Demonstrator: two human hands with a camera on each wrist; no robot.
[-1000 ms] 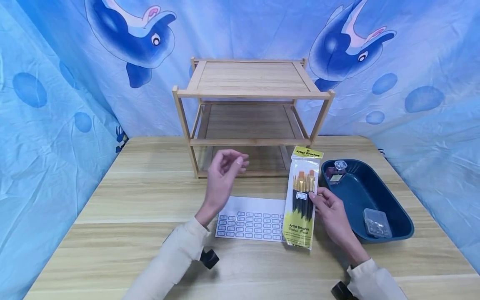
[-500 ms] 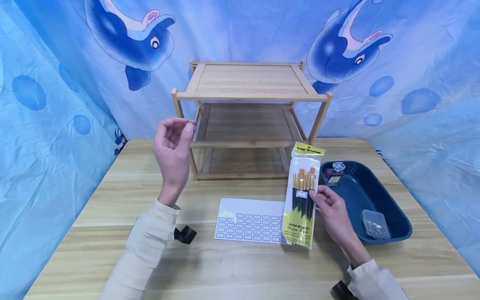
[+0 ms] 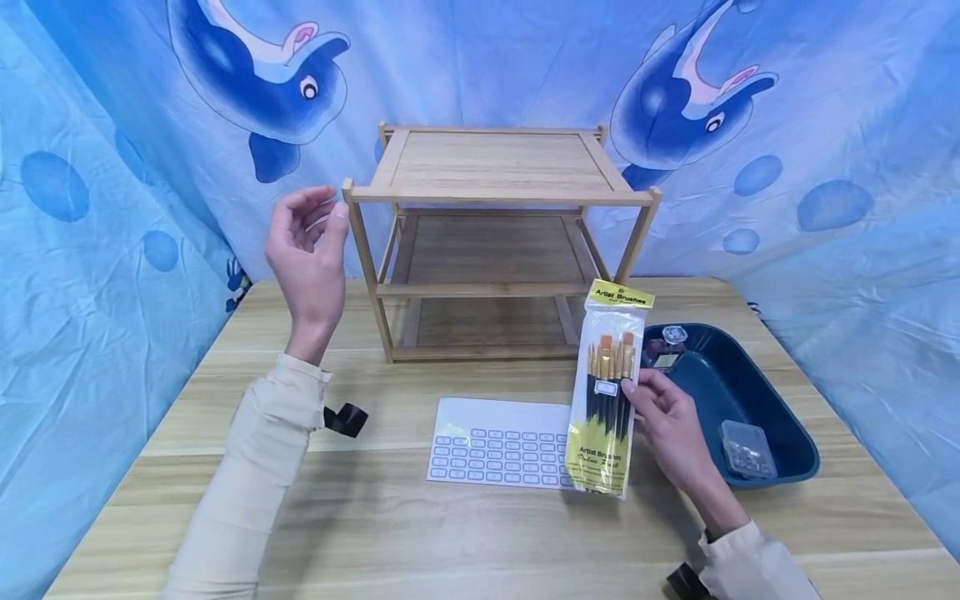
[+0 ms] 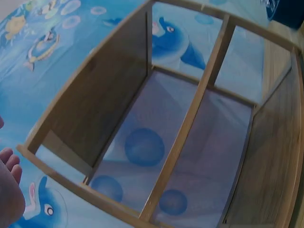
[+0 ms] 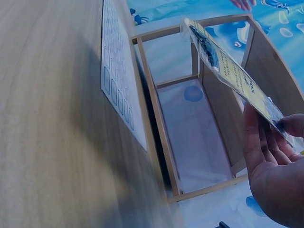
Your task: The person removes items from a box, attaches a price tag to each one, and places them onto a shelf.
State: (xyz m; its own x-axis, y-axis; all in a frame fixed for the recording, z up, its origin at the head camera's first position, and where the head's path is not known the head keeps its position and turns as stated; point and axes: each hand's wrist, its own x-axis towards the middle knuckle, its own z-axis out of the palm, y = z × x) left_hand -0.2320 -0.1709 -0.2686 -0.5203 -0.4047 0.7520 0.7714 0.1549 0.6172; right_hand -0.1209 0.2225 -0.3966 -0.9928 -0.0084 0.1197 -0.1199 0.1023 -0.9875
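Note:
My right hand (image 3: 675, 429) pinches a clear-fronted pack of artist brushes (image 3: 600, 446) by its right edge, thumb in front. The pack stands nearly upright above the table, with a yellow header, black-handled brushes and a small white label stuck on it. In the right wrist view the pack (image 5: 232, 76) is seen edge-on, with fingers behind it. My left hand (image 3: 307, 267) is raised beside the upper left post of the wooden shelf (image 3: 498, 162). Its fingers are loosely bent, and nothing shows between them. Only part of the left hand (image 4: 9, 190) appears in the left wrist view.
A sheet of printed labels (image 3: 487, 414) lies on the table (image 3: 450, 542), its right end hidden behind the pack. Right of my right hand stands a dark blue tray (image 3: 780, 400) holding a small bottle (image 3: 666, 350) and a clear plastic box (image 3: 748, 450). A dolphin-print curtain (image 3: 495, 58) hangs behind.
My left hand has moved left and up, from above the label sheet to beside the shelf's left post. The right hand and brush pack have barely moved.

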